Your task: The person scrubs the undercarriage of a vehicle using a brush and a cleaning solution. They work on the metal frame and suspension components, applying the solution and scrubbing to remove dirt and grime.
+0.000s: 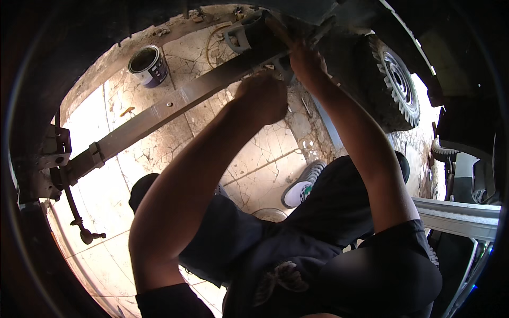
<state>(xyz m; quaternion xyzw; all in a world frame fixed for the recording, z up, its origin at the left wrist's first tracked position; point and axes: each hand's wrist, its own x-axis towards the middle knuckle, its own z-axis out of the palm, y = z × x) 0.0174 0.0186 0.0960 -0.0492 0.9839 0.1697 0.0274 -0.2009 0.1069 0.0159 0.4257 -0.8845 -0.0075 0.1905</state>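
Note:
A long square metal beam (175, 100) runs from lower left to the upper middle, like a vehicle's axle. My left hand (263, 97) is closed beside its upper right end; the fingers face away, so what they hold is hidden. Farther up, my right hand (308, 62) reaches into the shadowed underside where the beam ends. Its fingers look bent around something slim and brownish that I cannot make out. Close to both hands is a dark bracket-like part (286, 68). A grey, rounded part with an opening (237, 40) lies just past the beam.
An open can (148, 66) stands on the cracked tile floor (260, 153) beyond the beam. To the right is a wheel with a knobby tyre (395, 85). A rod with a jointed end (79, 217) hangs at left. A silver metal frame (458, 217) sits at lower right.

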